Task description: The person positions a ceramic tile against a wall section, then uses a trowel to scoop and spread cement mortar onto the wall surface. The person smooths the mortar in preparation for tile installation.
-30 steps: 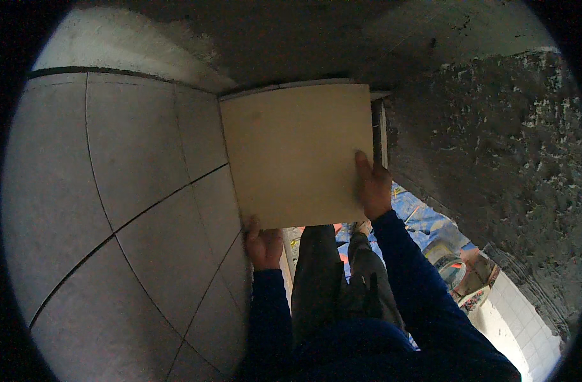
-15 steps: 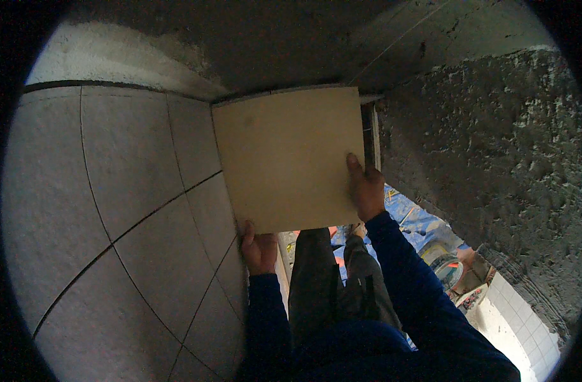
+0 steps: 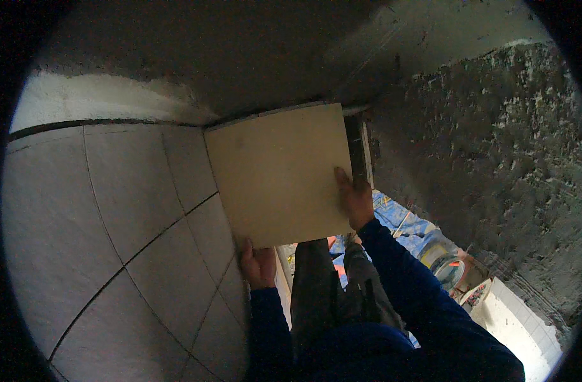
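Observation:
Between my two hands is a large square beige tile (image 3: 281, 175), its plain face toward me. My left hand (image 3: 259, 264) grips the lower left corner, thumb on the face and the other fingers mostly hidden under the edge. On the right edge, my right hand (image 3: 356, 197) has its thumb lying on the face while its fingers go out of sight behind. The tile's left edge runs along the tiled wall (image 3: 144, 223), and its far edge lies by the dark wall ahead.
Rough grey mortar covers the wall (image 3: 482, 153) at the right. Below are a blue sheet (image 3: 402, 216) on the floor and a round bucket (image 3: 447, 267). White tiling (image 3: 526, 318) shows at the lower right. A narrow dark gap (image 3: 356, 143) runs beside the tile's right edge.
The view has tilted a little, so the tile and both hands sit slightly lower in it. Both hands keep the same grip on the tile.

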`<state>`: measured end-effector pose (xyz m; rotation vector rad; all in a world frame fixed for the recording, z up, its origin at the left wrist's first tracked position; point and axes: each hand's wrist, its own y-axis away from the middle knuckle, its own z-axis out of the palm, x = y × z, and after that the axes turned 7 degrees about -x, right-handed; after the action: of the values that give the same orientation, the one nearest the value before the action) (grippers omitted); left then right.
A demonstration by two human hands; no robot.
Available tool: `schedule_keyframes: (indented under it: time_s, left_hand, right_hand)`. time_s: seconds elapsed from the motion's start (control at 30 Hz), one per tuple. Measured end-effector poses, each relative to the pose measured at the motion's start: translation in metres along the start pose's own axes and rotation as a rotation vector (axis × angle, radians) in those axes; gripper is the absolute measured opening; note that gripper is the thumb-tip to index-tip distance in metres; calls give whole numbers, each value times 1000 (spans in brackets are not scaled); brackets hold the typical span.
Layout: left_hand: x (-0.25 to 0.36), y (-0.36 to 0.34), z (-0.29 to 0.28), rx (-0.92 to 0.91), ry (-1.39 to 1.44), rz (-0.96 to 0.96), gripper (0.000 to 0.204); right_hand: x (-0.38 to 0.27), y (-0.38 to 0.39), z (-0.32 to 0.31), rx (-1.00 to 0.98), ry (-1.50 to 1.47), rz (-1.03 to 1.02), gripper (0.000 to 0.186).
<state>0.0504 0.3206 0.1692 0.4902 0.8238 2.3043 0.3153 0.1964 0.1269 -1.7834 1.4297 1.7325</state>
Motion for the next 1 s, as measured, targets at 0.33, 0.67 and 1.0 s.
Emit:
schedule_keyframes:
  time_s: [0.33,0.67,1.0]
  left_hand:
    - [-7,2,16,-233,-239,53,58]
    - [-8,3,21,-275,-206,51,58]
    - [-19,9,14,-123,-356,88,53]
  right_hand:
    - [-29,5,-7,-112,-53,279,61]
    - [-34,6,-18,-200,-52,125,58]
    - [-4,-3,-25,-204,-107,331,53]
